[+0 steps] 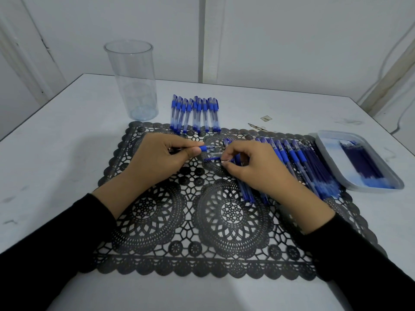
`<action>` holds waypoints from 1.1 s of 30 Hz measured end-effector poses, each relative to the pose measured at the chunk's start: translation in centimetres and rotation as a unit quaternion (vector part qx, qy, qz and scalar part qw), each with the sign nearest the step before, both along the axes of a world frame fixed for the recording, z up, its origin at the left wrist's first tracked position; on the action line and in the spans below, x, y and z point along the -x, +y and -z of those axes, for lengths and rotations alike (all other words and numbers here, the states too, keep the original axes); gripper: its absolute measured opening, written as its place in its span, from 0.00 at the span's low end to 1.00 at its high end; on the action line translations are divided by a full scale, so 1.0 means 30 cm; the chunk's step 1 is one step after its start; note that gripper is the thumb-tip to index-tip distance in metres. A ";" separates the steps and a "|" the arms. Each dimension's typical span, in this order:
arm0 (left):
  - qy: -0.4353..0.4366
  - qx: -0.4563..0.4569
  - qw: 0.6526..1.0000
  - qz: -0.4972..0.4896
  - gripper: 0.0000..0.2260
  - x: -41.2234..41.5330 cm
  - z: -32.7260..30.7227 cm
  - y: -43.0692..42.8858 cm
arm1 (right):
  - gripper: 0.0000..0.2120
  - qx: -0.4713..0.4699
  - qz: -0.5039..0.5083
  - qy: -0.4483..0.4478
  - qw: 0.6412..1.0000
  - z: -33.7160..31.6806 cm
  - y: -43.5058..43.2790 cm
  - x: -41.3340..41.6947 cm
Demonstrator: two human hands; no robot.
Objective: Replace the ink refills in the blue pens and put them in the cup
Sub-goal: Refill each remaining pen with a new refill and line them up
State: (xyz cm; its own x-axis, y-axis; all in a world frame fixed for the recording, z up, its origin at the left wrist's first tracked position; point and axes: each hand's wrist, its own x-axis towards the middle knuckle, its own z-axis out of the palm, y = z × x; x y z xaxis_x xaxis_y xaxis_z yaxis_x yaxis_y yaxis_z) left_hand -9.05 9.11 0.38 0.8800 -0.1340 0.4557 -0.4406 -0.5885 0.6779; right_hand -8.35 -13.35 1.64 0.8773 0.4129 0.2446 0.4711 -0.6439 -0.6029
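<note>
My left hand (161, 157) pinches the blue grip end of a pen (207, 148) over the black lace mat (202, 221). My right hand (251, 167) pinches the clear barrel piece (214, 155) just right of it, and a thin refill (211, 158) lies between the two hands. A tall clear cup (132, 79) stands behind the mat at the left, with nothing in it. A row of several blue pens (195, 114) lies at the mat's far edge. Another heap of blue pens (298, 162) spreads under and right of my right hand.
A shallow grey tray (325, 149) with several dark blue refills (363, 163) sits at the right. A small scrap (266, 118) and a thin metal piece (257, 127) lie beyond the mat. The white table ends near a wall behind.
</note>
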 end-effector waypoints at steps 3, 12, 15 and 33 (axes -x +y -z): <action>0.006 0.003 1.000 -0.004 0.11 -0.001 0.001 0.002 | 0.03 0.027 -0.003 -0.027 0.999 0.007 0.007 -0.008; 0.006 0.006 1.000 0.000 0.12 0.004 -0.003 -0.005 | 0.05 0.039 0.027 -0.027 0.999 0.000 -0.002 -0.010; 0.009 0.020 1.000 0.004 0.11 0.007 -0.005 -0.009 | 0.07 -0.025 0.050 -0.007 0.998 -0.022 -0.020 -0.007; -0.007 0.044 0.999 0.020 0.13 0.016 -0.004 -0.018 | 0.04 -0.252 0.016 0.105 0.962 -0.040 -0.019 0.008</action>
